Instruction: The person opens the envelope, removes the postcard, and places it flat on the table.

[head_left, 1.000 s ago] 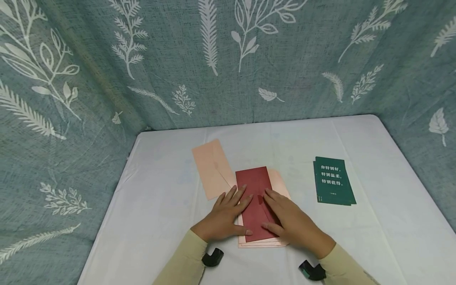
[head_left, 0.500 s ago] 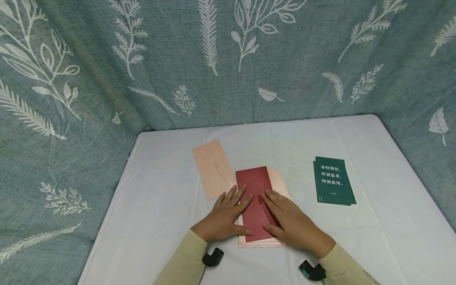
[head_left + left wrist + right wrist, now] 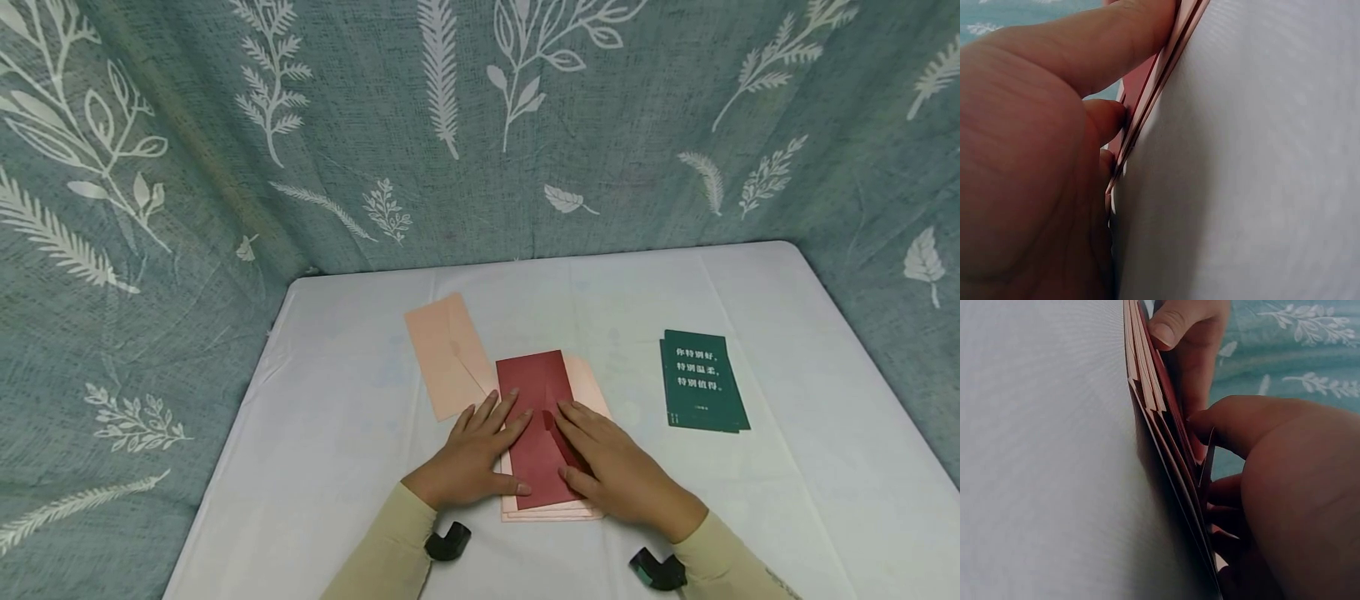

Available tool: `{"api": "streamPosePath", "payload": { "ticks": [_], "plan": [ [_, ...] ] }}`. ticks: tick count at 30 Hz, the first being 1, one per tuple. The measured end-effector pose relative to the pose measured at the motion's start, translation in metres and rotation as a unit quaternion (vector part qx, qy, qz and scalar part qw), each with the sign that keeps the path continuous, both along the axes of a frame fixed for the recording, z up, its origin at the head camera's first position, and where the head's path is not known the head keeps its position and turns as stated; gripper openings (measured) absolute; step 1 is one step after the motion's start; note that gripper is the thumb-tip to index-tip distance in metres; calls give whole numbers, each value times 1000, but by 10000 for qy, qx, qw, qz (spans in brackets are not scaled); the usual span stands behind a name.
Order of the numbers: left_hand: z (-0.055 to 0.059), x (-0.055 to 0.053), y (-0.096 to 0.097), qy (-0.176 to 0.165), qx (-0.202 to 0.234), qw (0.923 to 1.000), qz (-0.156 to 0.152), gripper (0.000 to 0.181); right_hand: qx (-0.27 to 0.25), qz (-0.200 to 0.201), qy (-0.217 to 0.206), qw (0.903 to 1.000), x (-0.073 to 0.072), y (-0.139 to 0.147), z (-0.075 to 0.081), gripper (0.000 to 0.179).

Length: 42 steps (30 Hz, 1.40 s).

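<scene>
A dark red envelope [image 3: 532, 379] lies on a small stack of peach envelopes [image 3: 589, 381]. My left hand [image 3: 468, 460] rests flat on the red envelope's left part, fingers spread and thumb near its lower edge. On the opposite side, my right hand [image 3: 628, 471] has its fingers over the envelope's flap [image 3: 567, 450]. The right wrist view shows that flap [image 3: 1207, 456] tilted up off the envelope, caught between my right thumb and fingers. Layered paper edges of the stack [image 3: 1138, 362] show beneath it.
A single peach envelope [image 3: 441, 350] lies at the upper left, its corner close to the stack. Several dark green cards [image 3: 702, 379] with white writing sit in a pile to the right. Behind the white table [image 3: 352, 358] hangs a leaf-patterned curtain [image 3: 480, 200].
My right thumb has shifted slightly to the right, and the red envelope's flap now stands a little higher. My left hand has stayed in place.
</scene>
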<state>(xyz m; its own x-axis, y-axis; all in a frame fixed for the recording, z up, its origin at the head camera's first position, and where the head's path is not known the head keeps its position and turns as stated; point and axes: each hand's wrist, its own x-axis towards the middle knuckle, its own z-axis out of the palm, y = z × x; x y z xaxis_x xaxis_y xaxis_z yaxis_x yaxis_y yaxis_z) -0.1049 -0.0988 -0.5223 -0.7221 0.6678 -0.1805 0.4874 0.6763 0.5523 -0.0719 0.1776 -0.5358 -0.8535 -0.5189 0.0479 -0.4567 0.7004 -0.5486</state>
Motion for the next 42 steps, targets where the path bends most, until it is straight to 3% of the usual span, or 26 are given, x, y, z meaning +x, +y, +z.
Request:
{"api": "streamPosePath", "payload": {
  "ticks": [12,22,42],
  "plan": [
    [0,0,0,-3,-26,10000,2,104,-147,-45,-55,9999,0,2,3,68],
    [0,0,1,-19,-39,10000,40,103,-439,-383,-357,9977,-2,8,7,74],
    [0,0,0,-12,-51,10000,49,104,-585,-750,207,9953,-6,18,11,74]
  ]
}}
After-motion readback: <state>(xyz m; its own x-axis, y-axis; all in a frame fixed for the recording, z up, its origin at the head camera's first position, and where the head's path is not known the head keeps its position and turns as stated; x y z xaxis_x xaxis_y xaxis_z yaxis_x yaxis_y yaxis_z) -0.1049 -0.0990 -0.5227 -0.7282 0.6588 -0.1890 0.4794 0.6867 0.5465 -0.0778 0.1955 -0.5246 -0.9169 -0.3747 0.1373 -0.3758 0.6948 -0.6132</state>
